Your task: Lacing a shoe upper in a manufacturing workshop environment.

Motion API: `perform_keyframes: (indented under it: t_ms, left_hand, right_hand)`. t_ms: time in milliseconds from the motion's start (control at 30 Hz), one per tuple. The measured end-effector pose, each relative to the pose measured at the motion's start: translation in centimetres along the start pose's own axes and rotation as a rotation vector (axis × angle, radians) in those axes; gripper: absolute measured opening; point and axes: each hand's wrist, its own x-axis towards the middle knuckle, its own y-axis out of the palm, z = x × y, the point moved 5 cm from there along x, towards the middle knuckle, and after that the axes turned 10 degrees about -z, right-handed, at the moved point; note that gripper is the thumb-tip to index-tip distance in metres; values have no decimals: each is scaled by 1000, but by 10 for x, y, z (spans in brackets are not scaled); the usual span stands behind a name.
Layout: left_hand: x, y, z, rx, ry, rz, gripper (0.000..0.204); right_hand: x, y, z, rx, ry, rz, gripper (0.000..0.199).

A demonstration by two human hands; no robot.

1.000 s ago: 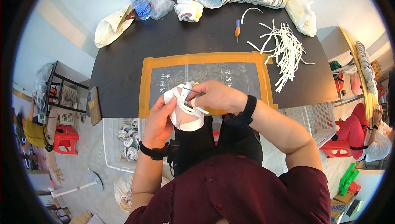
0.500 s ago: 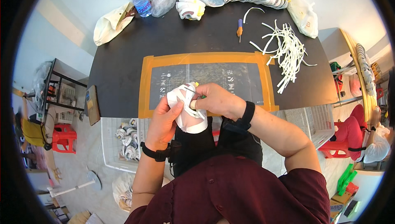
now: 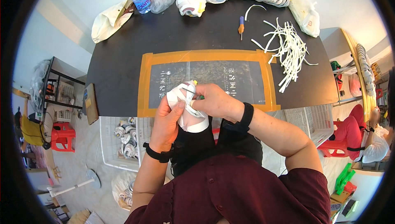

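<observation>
We cradle the white cloth piece [image 3: 185,108] in our left hand [image 3: 166,121], grip closed beneath it just off the tabletop [image 3: 123,59] edge, so our right hand [image 3: 216,102], pinched shut on it, can work its top.

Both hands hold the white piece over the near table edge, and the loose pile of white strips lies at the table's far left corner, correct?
Not quite. The head view shows the white strips at the far right. Both the left hand and right hand do hold the white piece.
</observation>
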Motion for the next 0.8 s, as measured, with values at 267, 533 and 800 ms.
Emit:
perform_keyframes:
  t_ms: [267, 533, 800]
  left_hand:
    - [1, -4, -3, 7, -8, 3, 40]
    - [2, -4, -10, -109, -123, -33, 36]
    - [1, 0, -33, -79, -125, 20, 35]
  right_hand:
    - [8, 2, -7, 18, 3, 68, 25]
    - [7, -14, -5, 144, 107, 296, 24]
    - [-7, -17, 22, 110, -237, 417, 28]
